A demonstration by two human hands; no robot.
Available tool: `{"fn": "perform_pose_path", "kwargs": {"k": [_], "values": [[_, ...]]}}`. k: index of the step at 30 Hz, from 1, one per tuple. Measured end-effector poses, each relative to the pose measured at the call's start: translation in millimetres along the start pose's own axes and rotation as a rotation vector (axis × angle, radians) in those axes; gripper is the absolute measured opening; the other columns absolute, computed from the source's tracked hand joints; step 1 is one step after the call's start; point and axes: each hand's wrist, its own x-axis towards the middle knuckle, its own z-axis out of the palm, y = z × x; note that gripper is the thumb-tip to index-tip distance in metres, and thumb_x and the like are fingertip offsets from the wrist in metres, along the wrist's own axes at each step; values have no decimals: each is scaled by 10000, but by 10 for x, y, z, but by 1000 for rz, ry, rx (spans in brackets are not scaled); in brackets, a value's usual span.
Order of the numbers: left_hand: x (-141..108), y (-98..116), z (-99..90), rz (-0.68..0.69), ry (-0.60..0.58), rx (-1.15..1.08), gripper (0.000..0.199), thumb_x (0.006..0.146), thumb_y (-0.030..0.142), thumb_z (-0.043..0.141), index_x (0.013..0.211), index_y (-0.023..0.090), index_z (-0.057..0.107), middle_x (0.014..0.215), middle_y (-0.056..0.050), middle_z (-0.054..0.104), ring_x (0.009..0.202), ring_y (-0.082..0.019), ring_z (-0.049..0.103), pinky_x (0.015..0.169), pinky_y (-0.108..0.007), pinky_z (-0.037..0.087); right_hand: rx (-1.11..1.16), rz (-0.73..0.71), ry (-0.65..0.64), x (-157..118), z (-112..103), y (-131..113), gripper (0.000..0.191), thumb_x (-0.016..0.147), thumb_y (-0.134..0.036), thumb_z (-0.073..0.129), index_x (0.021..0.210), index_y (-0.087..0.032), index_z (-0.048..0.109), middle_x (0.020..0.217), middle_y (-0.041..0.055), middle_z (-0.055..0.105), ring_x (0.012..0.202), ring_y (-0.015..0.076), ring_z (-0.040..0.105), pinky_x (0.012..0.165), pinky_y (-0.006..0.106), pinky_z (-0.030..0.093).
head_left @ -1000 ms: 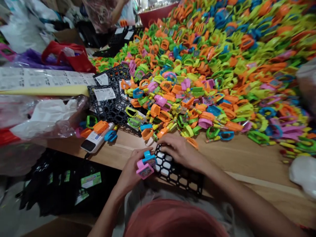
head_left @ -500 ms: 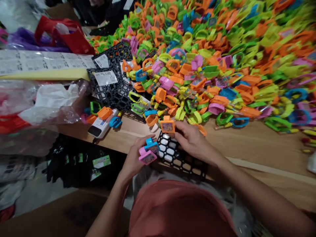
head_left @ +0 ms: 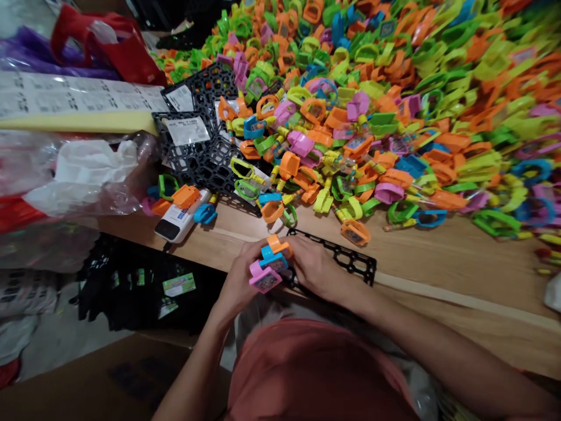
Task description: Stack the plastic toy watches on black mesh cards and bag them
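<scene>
My left hand (head_left: 240, 273) is closed around a pink toy watch (head_left: 266, 281) and a blue toy watch (head_left: 277, 262), whose square faces jut out between thumb and fingers. Pressed up against the blue one is an orange toy watch (head_left: 281, 246), with the fingers of my right hand (head_left: 319, 268) closed at its side. Both hands meet in front of my body, over the table's near edge. Beneath the right hand lies a black lattice panel (head_left: 371, 269), partly covered by the hand and forearm.
A large heap of colourful toy watches (head_left: 394, 117) covers the back and right of the wooden table (head_left: 438, 251). More black lattice panels (head_left: 175, 161) with white labels lie left of it. A white device (head_left: 177, 225), printed sheets (head_left: 79, 96) and plastic bags (head_left: 96, 169) are further left.
My right hand has moved left and down, bringing the orange watch against the blue and pink ones in my left hand. The lattice panel has shifted slightly.
</scene>
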Motion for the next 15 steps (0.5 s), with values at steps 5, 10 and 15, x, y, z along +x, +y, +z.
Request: {"fn": "perform_pose_path", "kwargs": {"k": [5,10,15], "values": [[-78,-32,-71,-25,2,-5,564,804,388,799,1337,243,683,1307,-119,690,1214,-341,625,1036,-449,496,12,-8,-196,349,-373,80,222,977,-91,529,1099,-199,678,1024,66,730,941,195,676,835,299,518],[-150,-65,-116,-41,58,-22,520,775,429,810,1247,226,733,1272,-120,706,1234,-352,620,1102,-481,468,-476,23,25,686,-463,360,216,926,-106,563,1084,-178,690,1069,131,634,990,275,554,839,380,475],[-138,-31,-117,-51,53,7,475,766,422,812,1201,237,762,1171,-105,745,1063,-321,682,1062,-476,507,-411,23,84,573,-471,364,172,961,-143,506,1025,-198,656,1030,121,632,974,276,545,862,397,464]]}}
